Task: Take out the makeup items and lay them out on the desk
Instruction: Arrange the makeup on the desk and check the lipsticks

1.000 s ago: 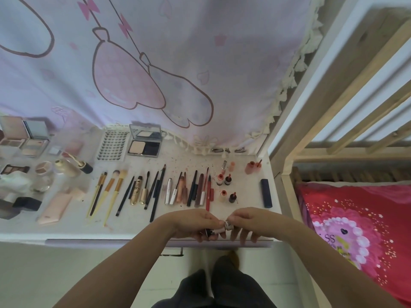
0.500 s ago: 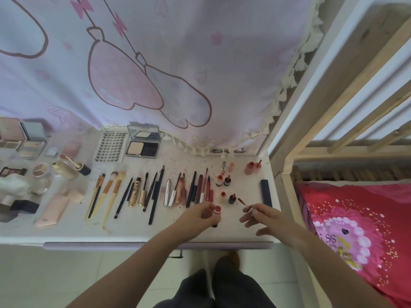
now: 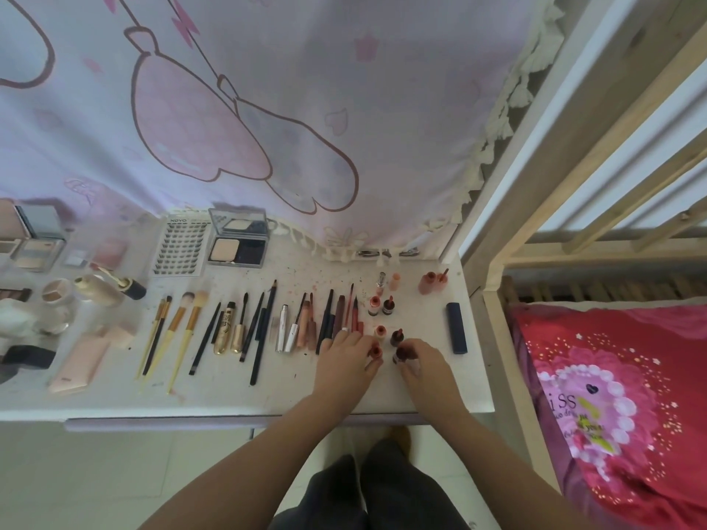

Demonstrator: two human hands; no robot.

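the left hand pinches a small red-capped bottle, the right hand a dark-capped one, standing both on the white surface; letting go seems next.

"NOYO", or something close to it, heads the white lash card; "SS" shows on the red bedcover, its smaller lines unreadable.

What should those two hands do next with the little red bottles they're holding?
Probably let go and draw back. The left hand holds a small red bottle and the right hand a darker bottle, both standing on the desk in line with the bottle pairs behind.
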